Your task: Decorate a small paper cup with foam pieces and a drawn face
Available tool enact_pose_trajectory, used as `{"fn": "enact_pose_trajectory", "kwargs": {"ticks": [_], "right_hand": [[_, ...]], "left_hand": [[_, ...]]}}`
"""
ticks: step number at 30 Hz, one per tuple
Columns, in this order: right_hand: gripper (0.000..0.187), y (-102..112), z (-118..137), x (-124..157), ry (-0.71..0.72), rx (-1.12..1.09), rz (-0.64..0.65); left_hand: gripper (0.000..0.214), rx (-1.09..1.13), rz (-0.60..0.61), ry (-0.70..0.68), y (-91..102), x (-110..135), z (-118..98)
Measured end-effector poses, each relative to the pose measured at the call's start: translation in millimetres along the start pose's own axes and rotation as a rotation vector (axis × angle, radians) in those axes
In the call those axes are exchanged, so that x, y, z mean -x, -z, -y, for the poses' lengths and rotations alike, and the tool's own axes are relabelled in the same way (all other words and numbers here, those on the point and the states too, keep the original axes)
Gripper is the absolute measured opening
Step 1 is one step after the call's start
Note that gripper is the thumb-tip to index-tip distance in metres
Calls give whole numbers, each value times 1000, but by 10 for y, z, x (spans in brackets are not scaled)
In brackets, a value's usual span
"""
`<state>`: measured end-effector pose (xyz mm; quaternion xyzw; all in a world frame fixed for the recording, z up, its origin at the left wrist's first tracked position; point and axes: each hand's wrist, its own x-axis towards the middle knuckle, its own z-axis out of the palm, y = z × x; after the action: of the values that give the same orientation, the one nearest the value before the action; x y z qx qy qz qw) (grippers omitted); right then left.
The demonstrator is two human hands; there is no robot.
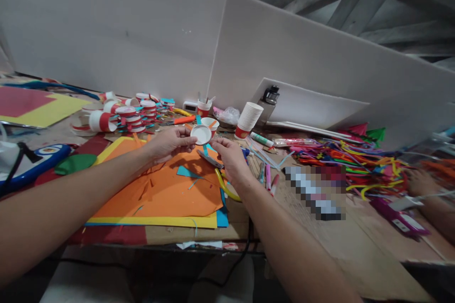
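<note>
Just above the orange paper (167, 194), the left hand (170, 144) pinched a small white cup (201, 134) by its rim; the right hand (231, 161), close beside it, gripped scissors (213, 160) whose blades pointed left beneath the cup

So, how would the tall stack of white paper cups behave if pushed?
Probably light, being paper. The tall stack of white paper cups leans, so it would likely tip rather than slide; the cups may crush easily.

one head-worn camera looks forward and down across the table (355, 251), close behind the left hand (170, 144) and right hand (231, 161).
</note>
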<state>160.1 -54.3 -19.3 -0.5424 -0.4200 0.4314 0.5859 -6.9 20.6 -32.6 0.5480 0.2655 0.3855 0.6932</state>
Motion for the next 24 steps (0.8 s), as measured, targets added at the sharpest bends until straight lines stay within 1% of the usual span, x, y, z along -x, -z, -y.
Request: {"fn": "enact_pose_trajectory", "kwargs": {"ticks": [3,9,12,18,21,24], "right_hand": [[15,-5,-5,-3,-10,-10,-5],[19,-20,-10,4,-73,-101,11],[19,-19,-11,5,-72,-117,8],[19,-2,-20,-8,-68,-91,8],[16,2,-22,-12,-68,-63,18],[12,5,-21,-15,-22,-15,37]], "left_hand": [[32,5,4,-4,9,-7,5],[29,6,3,-16,4,-4,11],[29,7,5,-12,2,-1,8],[28,3,-6,-1,-10,2,-15],[29,5,-4,8,-6,0,-11],[29,7,1,6,7,-5,1]]}}
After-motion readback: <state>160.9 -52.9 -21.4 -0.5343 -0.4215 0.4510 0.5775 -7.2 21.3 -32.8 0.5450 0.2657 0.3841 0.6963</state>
